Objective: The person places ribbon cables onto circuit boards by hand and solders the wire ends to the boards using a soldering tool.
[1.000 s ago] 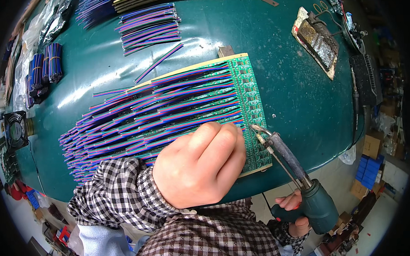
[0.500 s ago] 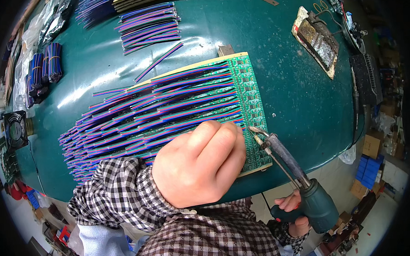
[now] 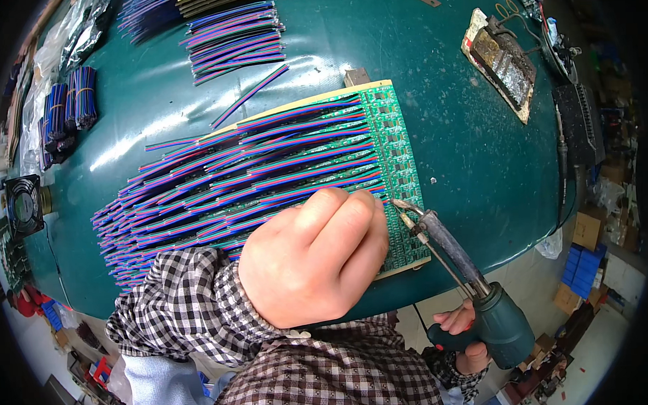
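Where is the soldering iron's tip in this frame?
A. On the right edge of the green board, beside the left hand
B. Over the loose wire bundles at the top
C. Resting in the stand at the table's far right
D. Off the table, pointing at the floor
A: the soldering iron, held in the right hand, has its tip at the green board just right of the left hand.
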Demonstrator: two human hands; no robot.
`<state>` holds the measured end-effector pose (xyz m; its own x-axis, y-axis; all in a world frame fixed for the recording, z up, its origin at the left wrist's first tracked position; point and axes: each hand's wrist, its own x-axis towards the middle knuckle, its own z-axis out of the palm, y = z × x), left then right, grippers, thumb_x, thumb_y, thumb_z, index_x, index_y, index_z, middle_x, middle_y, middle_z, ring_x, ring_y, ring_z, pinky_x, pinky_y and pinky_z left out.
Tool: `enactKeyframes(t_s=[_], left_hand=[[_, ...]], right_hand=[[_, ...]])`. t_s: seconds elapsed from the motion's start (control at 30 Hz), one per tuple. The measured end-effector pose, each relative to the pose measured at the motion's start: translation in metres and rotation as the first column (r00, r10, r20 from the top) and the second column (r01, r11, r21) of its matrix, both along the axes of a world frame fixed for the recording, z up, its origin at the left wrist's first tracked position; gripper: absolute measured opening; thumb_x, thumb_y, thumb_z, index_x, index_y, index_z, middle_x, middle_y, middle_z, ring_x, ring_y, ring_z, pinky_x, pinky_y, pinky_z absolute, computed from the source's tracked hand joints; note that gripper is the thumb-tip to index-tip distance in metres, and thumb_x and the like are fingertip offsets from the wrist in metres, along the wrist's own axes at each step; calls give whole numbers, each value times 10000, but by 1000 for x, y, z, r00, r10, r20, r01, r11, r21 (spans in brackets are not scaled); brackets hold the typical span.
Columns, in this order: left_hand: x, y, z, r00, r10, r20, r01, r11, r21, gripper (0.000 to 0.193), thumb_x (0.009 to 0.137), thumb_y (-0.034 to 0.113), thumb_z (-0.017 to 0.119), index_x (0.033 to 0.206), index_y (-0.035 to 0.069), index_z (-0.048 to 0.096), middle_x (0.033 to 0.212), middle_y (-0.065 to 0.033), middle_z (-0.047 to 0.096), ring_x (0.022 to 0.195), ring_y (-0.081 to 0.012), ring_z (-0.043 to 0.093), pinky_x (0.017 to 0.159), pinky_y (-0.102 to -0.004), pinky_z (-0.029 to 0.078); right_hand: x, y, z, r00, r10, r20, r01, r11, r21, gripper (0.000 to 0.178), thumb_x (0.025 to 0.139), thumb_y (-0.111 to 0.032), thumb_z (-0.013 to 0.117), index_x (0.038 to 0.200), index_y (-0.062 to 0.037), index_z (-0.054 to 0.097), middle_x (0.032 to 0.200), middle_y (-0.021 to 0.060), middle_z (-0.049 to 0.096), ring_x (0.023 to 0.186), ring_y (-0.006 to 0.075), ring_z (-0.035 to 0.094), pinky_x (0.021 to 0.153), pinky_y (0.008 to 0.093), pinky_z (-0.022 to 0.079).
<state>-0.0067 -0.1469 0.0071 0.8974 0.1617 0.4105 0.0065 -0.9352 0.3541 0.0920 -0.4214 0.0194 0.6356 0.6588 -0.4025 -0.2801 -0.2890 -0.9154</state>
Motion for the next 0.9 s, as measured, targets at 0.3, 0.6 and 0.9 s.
enactKeyframes(t_s=[0.3,0.6,0.9], left_hand=[[0,-1,0,1000,6,19,-6,1000,3,367,536,47,636,881,-80,639,850,-139,584,691,-226,585,586,-288,512],[0,-1,-1,1000,9,19,-9,1000,20,371,531,43,640,879,-82,640,848,-138,583,683,-223,582,583,-288,512],[1,-2,-4,998,15,57,-17,999,45,366,532,37,640,877,-84,641,846,-136,583,679,-217,584,576,-281,511]], right_hand=[[0,2,2,1000,-1,-8,1,998,56,772,709,-541,717,1088,84,470,772,102,572,755,244,617,814,444,540],[5,3,4,1000,9,-10,-9,1000,1,752,707,-529,716,1094,71,482,846,131,586,804,268,620,830,431,537],[4,0,1,1000,21,-8,-21,1000,8,677,701,-616,667,882,26,550,749,104,566,765,245,616,820,436,538]])
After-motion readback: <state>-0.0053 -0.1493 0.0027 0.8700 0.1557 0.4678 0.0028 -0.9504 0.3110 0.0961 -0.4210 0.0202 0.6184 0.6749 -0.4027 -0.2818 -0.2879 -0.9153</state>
